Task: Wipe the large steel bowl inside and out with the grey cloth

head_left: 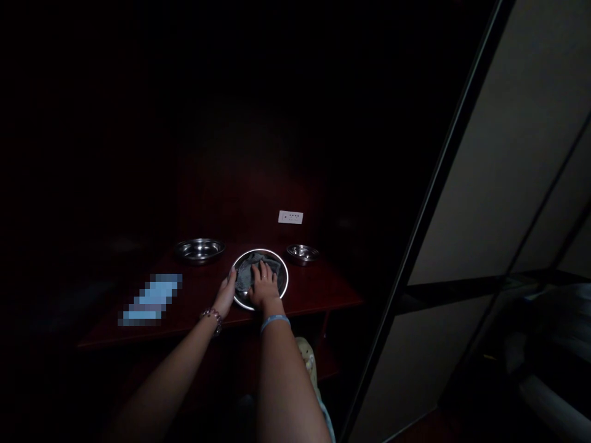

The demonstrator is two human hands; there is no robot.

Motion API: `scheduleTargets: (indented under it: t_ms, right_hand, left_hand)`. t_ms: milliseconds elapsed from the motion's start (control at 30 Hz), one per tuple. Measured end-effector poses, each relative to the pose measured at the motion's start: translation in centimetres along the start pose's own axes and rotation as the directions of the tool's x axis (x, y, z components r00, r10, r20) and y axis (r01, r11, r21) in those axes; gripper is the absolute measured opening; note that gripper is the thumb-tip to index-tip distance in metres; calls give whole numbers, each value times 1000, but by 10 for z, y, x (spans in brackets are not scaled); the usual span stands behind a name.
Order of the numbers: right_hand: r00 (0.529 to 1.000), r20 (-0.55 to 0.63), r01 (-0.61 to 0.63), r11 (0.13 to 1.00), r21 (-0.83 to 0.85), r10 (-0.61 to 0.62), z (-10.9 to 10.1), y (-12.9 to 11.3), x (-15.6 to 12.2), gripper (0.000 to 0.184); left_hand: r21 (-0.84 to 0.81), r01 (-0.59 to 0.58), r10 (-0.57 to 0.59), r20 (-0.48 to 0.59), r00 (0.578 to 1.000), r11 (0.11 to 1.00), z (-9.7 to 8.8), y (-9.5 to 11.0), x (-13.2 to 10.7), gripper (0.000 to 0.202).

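Steel: clasps the basin (283,280) at its rim with the left hand (225,294), probably against sliding; presses grey cloth (248,271) inside with the right hand (265,287) (spread, not visibly gripping).

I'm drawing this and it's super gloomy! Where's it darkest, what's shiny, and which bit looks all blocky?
In the head view, the upper left and middle are almost black; in the head view, light shines off the front metal bowl and glints on the back left bowl; in the head view, a pale blue patch at left is coarse squares, hiding its details.
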State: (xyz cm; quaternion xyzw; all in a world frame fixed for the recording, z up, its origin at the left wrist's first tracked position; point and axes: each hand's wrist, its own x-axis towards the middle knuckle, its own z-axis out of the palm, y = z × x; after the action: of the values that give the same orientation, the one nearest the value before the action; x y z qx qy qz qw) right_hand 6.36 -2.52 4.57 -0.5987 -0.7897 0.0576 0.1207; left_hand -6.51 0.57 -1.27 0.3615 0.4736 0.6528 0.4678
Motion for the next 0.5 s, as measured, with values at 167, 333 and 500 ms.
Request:
scheduleTargets:
  t_ms: [167, 333, 500]
  right_hand:
    - [999, -36, 24, 1000, 5, -23, -2, -4, 0, 86]
    - [992, -118, 45, 999, 11, -44, 7, 0, 6, 68]
    - [977, -201, 65, 998, -23, -69, 7, 3, 9, 65]
  left_hand:
    - [-2, -42, 42, 13, 999, 999, 0, 3, -3, 58]
    - [11, -45, 45, 16, 999, 999, -2, -6, 6, 60]
    - [19, -24, 23, 36, 999, 1000, -1, -3, 5, 61]
